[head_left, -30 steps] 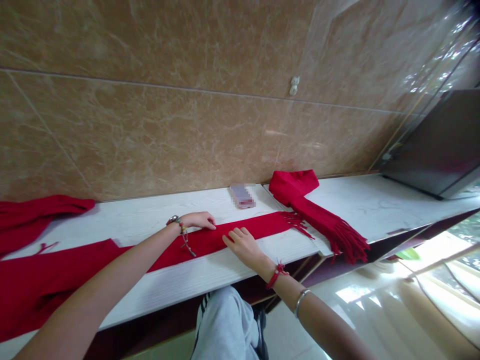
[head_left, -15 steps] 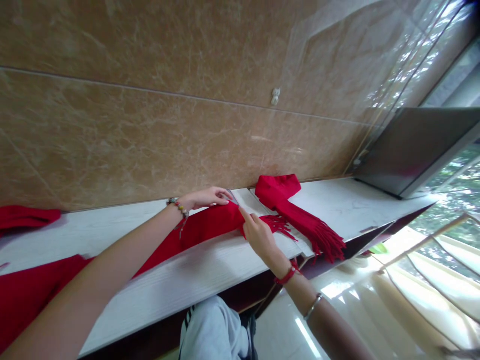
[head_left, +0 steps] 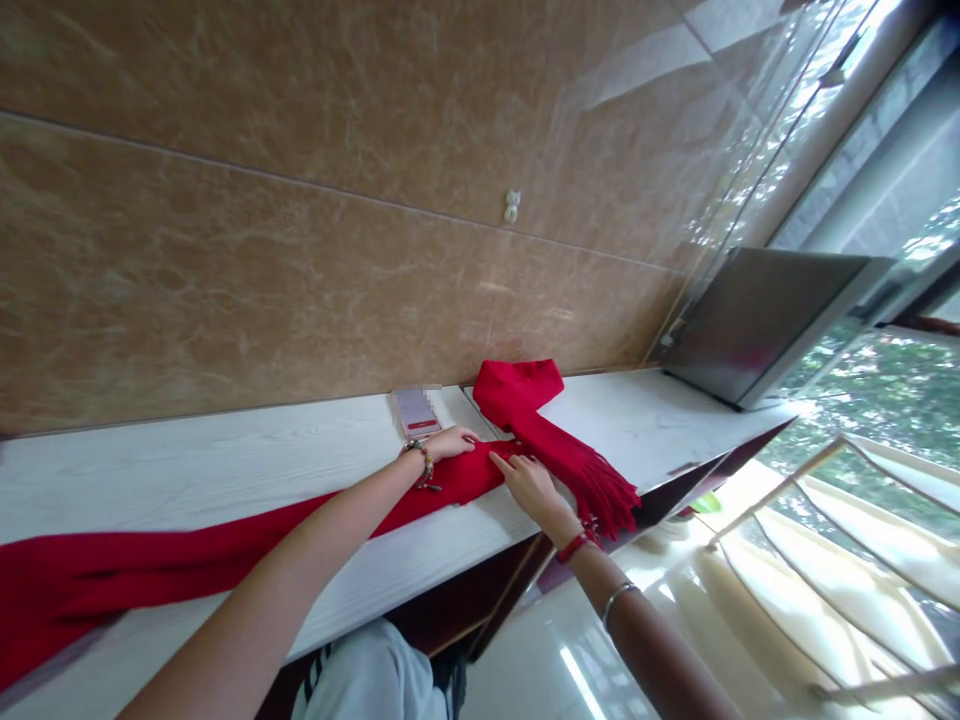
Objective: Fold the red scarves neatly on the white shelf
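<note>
A long red scarf lies lengthwise on the white countertop, running from the left edge to beneath my hands. My left hand rests at the scarf's far edge, fingers stretched out over the cloth. Close to its right, my right hand touches the same stretch, index finger extended and the others partly bent. Just beyond it is another red length of scarf, folded over near the wall, its fringe hanging past the counter's front edge. Whether the two lengths are joined I cannot tell.
A small flat packet with a red label lies by the wall behind my left hand. The brown tiled wall borders the white countertop. A dark grey box-shaped panel stands at the right end, near a railing.
My hands have drawn nearer the folded red length, and the near scarf lies flatter. Its fringed end no longer shows. The view has shifted, bringing the packet into sight.
</note>
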